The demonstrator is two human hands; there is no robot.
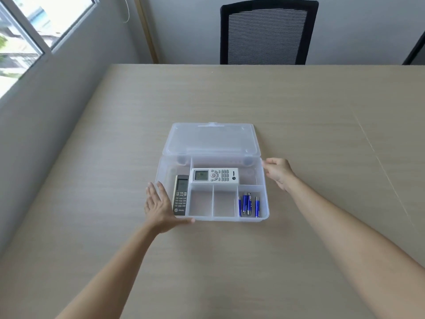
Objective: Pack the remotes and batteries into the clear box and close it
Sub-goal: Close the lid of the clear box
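A clear plastic box with dividers sits on the table, its lid swung open and lying back behind it. A white remote lies across the rear compartment. A grey remote lies lengthwise in the left compartment. Several blue batteries rest in the front right compartment. My left hand is flat against the box's front left corner, fingers spread, thumb along the front rim. My right hand touches the box's right rear edge with loosely curled fingers, holding nothing.
The box sits mid-way on a light wooden table. A black mesh office chair stands behind the far edge. A wall and a window run along the left side.
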